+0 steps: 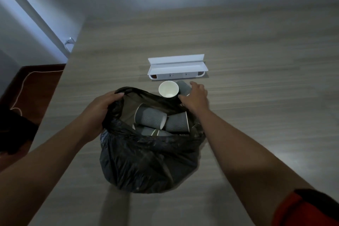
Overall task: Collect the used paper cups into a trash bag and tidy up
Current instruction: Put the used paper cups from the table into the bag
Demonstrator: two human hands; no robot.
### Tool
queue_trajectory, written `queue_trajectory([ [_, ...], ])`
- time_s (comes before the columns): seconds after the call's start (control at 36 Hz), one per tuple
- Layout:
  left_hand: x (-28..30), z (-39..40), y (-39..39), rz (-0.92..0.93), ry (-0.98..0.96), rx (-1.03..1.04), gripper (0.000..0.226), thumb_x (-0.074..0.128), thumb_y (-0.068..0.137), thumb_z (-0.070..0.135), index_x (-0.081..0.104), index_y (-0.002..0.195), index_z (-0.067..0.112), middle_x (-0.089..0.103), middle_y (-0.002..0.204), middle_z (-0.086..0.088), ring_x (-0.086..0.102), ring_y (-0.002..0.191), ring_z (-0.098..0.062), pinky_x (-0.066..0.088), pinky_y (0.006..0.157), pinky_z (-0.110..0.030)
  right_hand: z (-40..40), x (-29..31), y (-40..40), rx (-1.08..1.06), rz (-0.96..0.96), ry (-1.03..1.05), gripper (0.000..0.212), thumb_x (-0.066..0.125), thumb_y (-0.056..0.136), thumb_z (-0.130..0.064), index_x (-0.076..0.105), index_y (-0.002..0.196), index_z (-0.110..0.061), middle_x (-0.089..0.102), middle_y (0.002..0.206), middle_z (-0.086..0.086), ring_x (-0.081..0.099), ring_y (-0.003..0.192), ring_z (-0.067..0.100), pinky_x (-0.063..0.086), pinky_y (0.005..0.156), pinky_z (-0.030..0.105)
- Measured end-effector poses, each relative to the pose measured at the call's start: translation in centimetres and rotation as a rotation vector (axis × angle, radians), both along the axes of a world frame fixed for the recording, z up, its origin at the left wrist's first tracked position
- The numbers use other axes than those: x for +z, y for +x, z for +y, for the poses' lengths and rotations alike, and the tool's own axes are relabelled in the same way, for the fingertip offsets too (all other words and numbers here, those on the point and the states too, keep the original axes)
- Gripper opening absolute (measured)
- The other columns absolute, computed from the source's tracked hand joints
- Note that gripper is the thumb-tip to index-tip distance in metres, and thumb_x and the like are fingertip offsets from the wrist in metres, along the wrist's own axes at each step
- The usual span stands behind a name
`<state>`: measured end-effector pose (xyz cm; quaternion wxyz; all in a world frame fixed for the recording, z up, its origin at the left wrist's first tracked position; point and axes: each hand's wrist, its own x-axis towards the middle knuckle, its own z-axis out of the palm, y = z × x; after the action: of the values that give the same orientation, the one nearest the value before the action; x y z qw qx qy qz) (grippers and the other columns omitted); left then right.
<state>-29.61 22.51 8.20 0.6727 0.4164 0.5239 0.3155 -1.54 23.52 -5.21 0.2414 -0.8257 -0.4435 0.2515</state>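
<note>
A wood-grain tabletop (pixel 256 46) fills most of the view, its left edge running diagonally from the far wall toward the near left. A black trash bag (pixel 146 161) is set on it toward the near edge, roughly midway between left and right, with its mouth spread wide. Inside the bag at least 3 grey ribbed paper cups (pixel 151 118) are seen lying on their sides, piled against one another. The left hand (pixel 100 108) is clamped on the left rim of the bag – the fingers curl over the plastic and hold the mouth apart. The right hand (pixel 195 98) is reached past the far rim of the bag, and its fingers are curled round a grey cup (pixel 183 87) lying on its side on the tabletop. Just left of that cup, touching it, an upright cup (pixel 168 89) is placed, its white inside facing up. Beyond both cups, toward the middle of the tabletop, a white socket box (pixel 177 69) is seen with its lid flipped up. Off the left edge, a thin white cord (pixel 23 80) is trailed across the dark floor – its ends cannot be made out.
</note>
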Motion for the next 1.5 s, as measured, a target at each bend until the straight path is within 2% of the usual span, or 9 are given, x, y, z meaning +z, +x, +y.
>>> queue_trajectory([
  [0.33,-1.0,0.6,0.1,-0.068,-0.002,0.004,0.021,0.052,0.095,0.016,0.072,0.099,0.013,0.078,0.088,-0.008,0.075,0.076,-0.019,0.059,0.06,-0.026,0.5,-2.5,1.0,-0.192,0.162,0.045,0.078,0.07,0.068,-0.044,0.043,0.134,-0.014,0.05,0.129,0.016,0.054,0.114,0.038,0.047,0.095,0.048],
  [0.44,-0.9,0.4,0.2,-0.078,0.008,-0.017,0.024,0.051,0.095,0.015,0.074,0.088,0.015,0.076,0.077,-0.006,0.073,0.067,-0.017,0.057,0.057,-0.022,-3.1,-0.1,0.8,-0.414,0.435,0.27,0.077,0.076,0.061,-0.048,0.047,0.128,-0.023,0.064,0.106,-0.001,0.067,0.084,0.014,0.057,0.067,0.033],
  [0.56,-0.5,0.4,0.2,0.004,0.047,-0.028,0.025,0.052,0.096,0.014,0.075,0.086,0.015,0.075,0.073,-0.006,0.071,0.064,-0.016,0.056,0.056,-0.02,-8.1,2.2,-1.4,-0.223,0.491,0.38,0.059,0.08,0.057,-0.054,0.051,0.108,-0.044,0.059,0.097,-0.026,0.06,0.084,-0.011,0.044,0.06,0.007],
  [0.67,-0.1,0.5,-0.1,0.095,0.053,-0.038,0.02,0.055,0.095,0.017,0.073,0.103,0.012,0.076,0.093,-0.01,0.073,0.081,-0.02,0.059,0.07,-0.026,-10.5,2.4,-4.2,0.033,0.598,0.382,0.062,0.086,0.058,-0.043,0.056,0.112,-0.043,0.062,0.111,-0.019,0.062,0.103,0.004,0.053,0.084,0.023],
  [0.83,0.7,-0.1,0.0,0.119,0.037,-0.082,0.028,0.059,0.092,0.018,0.077,0.072,0.019,0.075,0.072,-0.003,0.072,0.065,-0.015,0.056,0.058,-0.021,-10.7,3.0,-8.0,0.51,0.253,0.308,0.07,0.083,0.068,-0.035,0.055,0.131,-0.021,0.051,0.123,-0.001,0.05,0.116,0.011,0.041,0.101,0.024],
  [0.97,0.9,-0.2,-0.5,0.177,0.018,-0.052,0.016,0.062,0.09,0.021,0.075,0.094,0.011,0.076,0.087,-0.012,0.073,0.075,-0.023,0.059,0.064,-0.027,-10.6,3.2,-10.5,0.785,0.0,0.161,0.07,0.067,0.08,-0.038,0.044,0.143,-0.021,0.047,0.137,0.005,0.042,0.13,0.027,0.038,0.108,0.038],
  [1.06,0.7,-0.1,-1.0,0.19,0.022,-0.015,0.025,0.062,0.09,0.021,0.071,0.107,0.004,0.074,0.096,-0.016,0.072,0.083,-0.027,0.058,0.071,-0.03,-10.4,3.5,-10.2,0.626,0.108,0.279,0.059,0.06,0.084,-0.053,0.056,0.132,-0.018,0.057,0.123,0.005,0.051,0.119,0.023,0.042,0.101,0.035],
  [1.17,0.5,0.0,-1.5,0.162,0.014,0.016,0.018,0.059,0.092,0.021,0.073,0.099,0.011,0.077,0.091,-0.01,0.074,0.08,-0.023,0.057,0.071,-0.03,-7.1,3.7,-7.8,0.23,0.185,0.45,0.032,0.067,0.086,-0.029,0.066,0.114,-0.012,0.062,0.107,0.005,0.059,0.104,0.022,0.047,0.087,0.03],
  [1.5,-0.5,0.2,-1.1,0.056,-0.048,0.044,0.028,0.055,0.096,0.023,0.068,0.114,0.007,0.074,0.106,-0.015,0.073,0.093,-0.026,0.059,0.075,-0.03,4.2,0.4,-5.7,0.188,-0.087,-0.04,0.1,0.072,0.073,-0.052,0.018,0.15,-0.017,0.028,0.15,0.009,0.031,0.132,0.035,0.039,0.098,0.046],
])
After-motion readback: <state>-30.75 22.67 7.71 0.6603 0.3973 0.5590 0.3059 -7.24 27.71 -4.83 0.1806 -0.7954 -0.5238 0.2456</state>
